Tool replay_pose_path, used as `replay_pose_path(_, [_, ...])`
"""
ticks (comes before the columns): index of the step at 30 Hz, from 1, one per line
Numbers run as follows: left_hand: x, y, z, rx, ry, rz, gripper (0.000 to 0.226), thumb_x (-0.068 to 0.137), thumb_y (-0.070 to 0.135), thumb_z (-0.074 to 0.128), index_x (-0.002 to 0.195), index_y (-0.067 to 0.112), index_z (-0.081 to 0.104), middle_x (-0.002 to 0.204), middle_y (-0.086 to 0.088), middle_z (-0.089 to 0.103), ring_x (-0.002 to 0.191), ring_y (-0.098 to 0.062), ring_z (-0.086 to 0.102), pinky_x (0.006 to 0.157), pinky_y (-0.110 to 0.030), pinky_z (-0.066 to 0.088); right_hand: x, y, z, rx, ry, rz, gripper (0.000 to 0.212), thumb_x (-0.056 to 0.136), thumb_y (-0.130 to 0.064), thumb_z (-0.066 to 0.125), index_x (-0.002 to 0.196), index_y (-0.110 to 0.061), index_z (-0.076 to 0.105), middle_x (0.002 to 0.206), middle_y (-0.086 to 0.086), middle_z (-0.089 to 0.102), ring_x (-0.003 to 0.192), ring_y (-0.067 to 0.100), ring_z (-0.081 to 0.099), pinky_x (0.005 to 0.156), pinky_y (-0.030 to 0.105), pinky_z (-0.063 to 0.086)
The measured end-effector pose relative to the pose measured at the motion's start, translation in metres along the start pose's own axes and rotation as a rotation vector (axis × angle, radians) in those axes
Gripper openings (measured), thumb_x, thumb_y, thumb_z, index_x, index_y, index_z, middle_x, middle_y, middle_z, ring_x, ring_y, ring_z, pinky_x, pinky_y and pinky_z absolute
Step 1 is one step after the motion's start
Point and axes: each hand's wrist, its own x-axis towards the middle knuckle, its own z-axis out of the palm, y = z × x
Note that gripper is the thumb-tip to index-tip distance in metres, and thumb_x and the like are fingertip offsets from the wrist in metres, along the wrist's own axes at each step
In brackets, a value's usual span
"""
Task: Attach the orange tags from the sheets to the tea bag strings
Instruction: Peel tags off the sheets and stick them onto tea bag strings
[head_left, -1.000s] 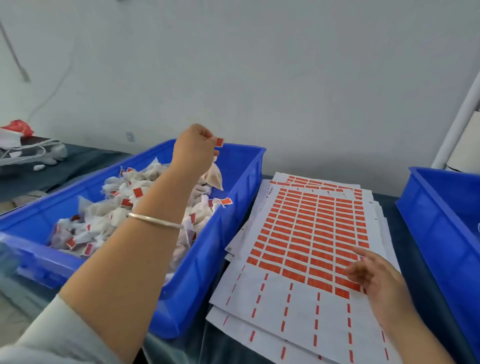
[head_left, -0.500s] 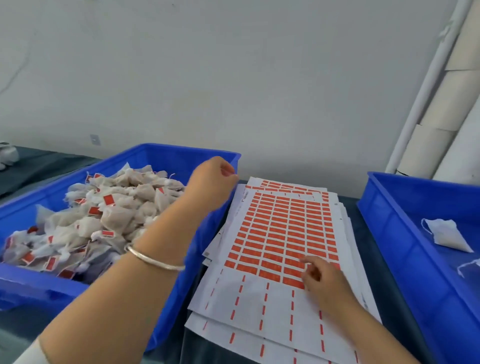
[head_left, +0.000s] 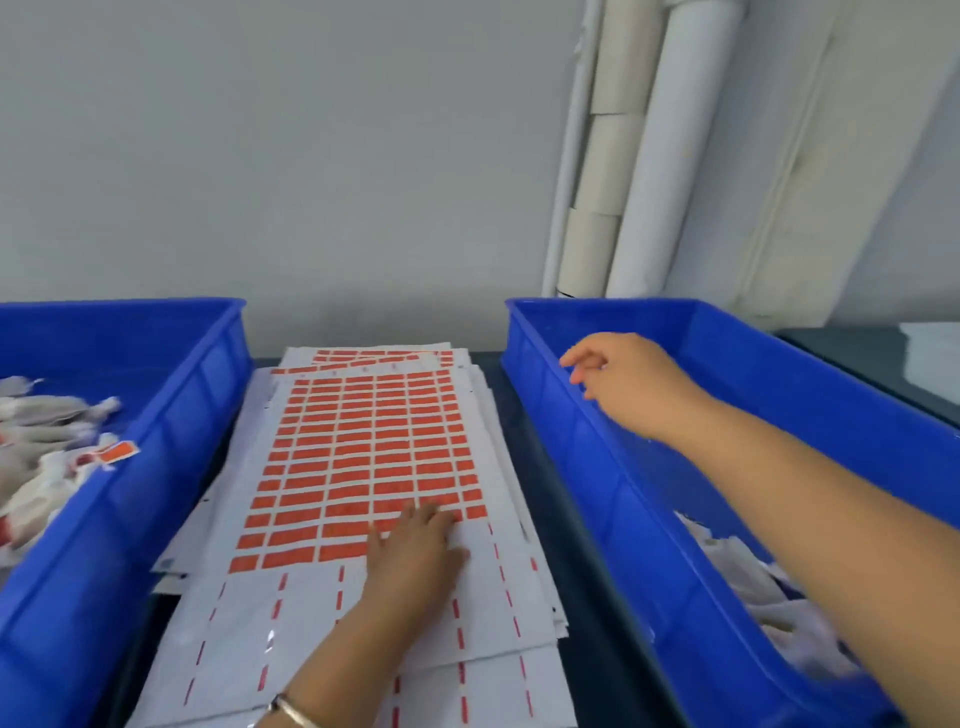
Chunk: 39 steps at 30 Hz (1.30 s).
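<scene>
Left hand flat on the tag sheets, right hand reaching over the right bin.

Your left hand (head_left: 415, 551), thin metal bangle (head_left: 292, 711) at the wrist, lies spread with fingers straight on the top white sheet of orange rectangular tags (head_left: 363, 457), fingertips touching the near rows of tags. Your right hand (head_left: 618, 379) hovers over the far end of the blue plastic bin on the right (head_left: 613, 499), fingers loosely curled, holding nothing; white tea bags (head_left: 737, 577) lie in that bin's near end, under your forearm. Left blue plastic bin (head_left: 171, 415) holds tagged tea bags (head_left: 47, 441). White pipes (head_left: 639, 156) stand against the far wall.
</scene>
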Motion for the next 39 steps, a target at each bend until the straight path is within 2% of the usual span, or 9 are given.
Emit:
replay_pose_path(4, [0.0,0.004,0.019,0.176,0.079,0.033,0.055,0.097,0.049,0.021,0.148,0.033,0.006,0.158,0.009,-0.002,0.145,-0.021,-0.006,0.111,-0.05,-0.009,0.016,0.075,-0.033,-0.242,-0.037,0.276,0.029,0.093,0.001,0.041,0.11,-0.001,0.064,0.115,0.015,0.063,0.106,0.031,0.058,0.085,0.035,0.046])
replay_pose_path(11, [0.0,0.004,0.026,0.248,0.129,0.02,0.057,0.095,0.053,0.013,0.148,0.035,0.002,0.158,0.011,-0.004,0.145,-0.018,-0.007,0.11,-0.045,-0.011,0.03,0.158,-0.04,-0.508,-0.291,0.394,0.041,0.092,-0.002,0.042,0.122,-0.021,0.063,0.139,0.008,0.046,0.121,0.027,0.046,0.09,0.028,0.04])
replay_pose_path(18, [0.002,0.002,0.029,0.239,0.17,0.016,0.056,0.094,0.055,0.012,0.147,0.038,0.007,0.157,0.014,0.002,0.145,-0.014,-0.004,0.11,-0.041,-0.011,0.072,0.172,-0.004,-0.823,-0.412,0.394,0.045,0.101,-0.019,0.031,0.142,-0.035,0.037,0.156,0.012,0.014,0.141,0.03,0.021,0.105,0.032,0.032])
replay_pose_path(21, [0.002,0.0,0.03,0.225,0.168,0.005,0.057,0.093,0.056,0.011,0.147,0.039,0.007,0.157,0.015,0.001,0.145,-0.013,-0.004,0.111,-0.041,-0.011,0.076,0.185,-0.001,-0.678,-0.394,0.455,0.033,0.1,-0.017,0.038,0.131,-0.011,0.045,0.122,0.015,0.051,0.103,0.027,0.051,0.082,0.031,0.042])
replay_pose_path(24, [0.001,0.0,0.029,0.225,0.17,0.004,0.056,0.093,0.056,0.011,0.147,0.04,0.006,0.157,0.016,0.0,0.145,-0.013,-0.005,0.11,-0.04,-0.012,0.076,0.188,0.0,-0.465,-0.252,0.52,0.028,0.095,-0.009,0.049,0.122,-0.001,0.052,0.107,0.014,0.055,0.084,0.023,0.05,0.059,0.026,0.038])
replay_pose_path(30, [-0.002,0.0,0.029,0.18,0.186,0.009,0.055,0.094,0.055,0.015,0.147,0.039,0.01,0.156,0.016,0.005,0.145,-0.012,-0.001,0.109,-0.039,-0.012,0.074,0.139,-0.028,0.421,0.44,0.407,0.019,0.093,-0.019,0.059,0.107,-0.023,0.071,0.128,0.004,0.058,0.104,0.018,0.054,0.087,0.03,0.047])
replay_pose_path(33, [0.0,0.001,0.028,0.092,0.204,-0.017,0.053,0.094,0.054,0.027,0.144,0.037,0.023,0.154,0.016,0.019,0.143,-0.012,0.015,0.114,-0.039,-0.001,0.07,0.081,-0.032,0.576,0.43,0.278,0.023,0.089,-0.017,0.064,0.078,-0.036,0.067,0.12,-0.001,0.062,0.103,0.017,0.058,0.089,0.029,0.05])
replay_pose_path(35, [-0.002,0.005,0.023,-0.135,0.272,-0.103,0.048,0.091,0.05,0.044,0.136,0.034,0.039,0.145,0.015,0.038,0.132,-0.012,0.038,0.114,-0.04,0.024,0.064,0.04,-0.025,0.605,0.381,0.182,0.028,0.089,-0.013,0.063,0.074,-0.037,0.066,0.115,-0.003,0.064,0.102,0.016,0.06,0.09,0.027,0.05])
replay_pose_path(39, [0.0,0.006,-0.004,-0.558,0.409,-0.238,0.039,0.088,0.036,0.06,0.126,0.03,0.052,0.13,0.008,0.055,0.11,-0.015,0.058,0.089,-0.036,0.05,0.039,-0.028,0.012,0.569,0.08,0.065,0.036,0.088,-0.001,0.052,0.108,-0.026,0.069,0.128,0.004,0.056,0.116,0.023,0.054,0.099,0.032,0.046])
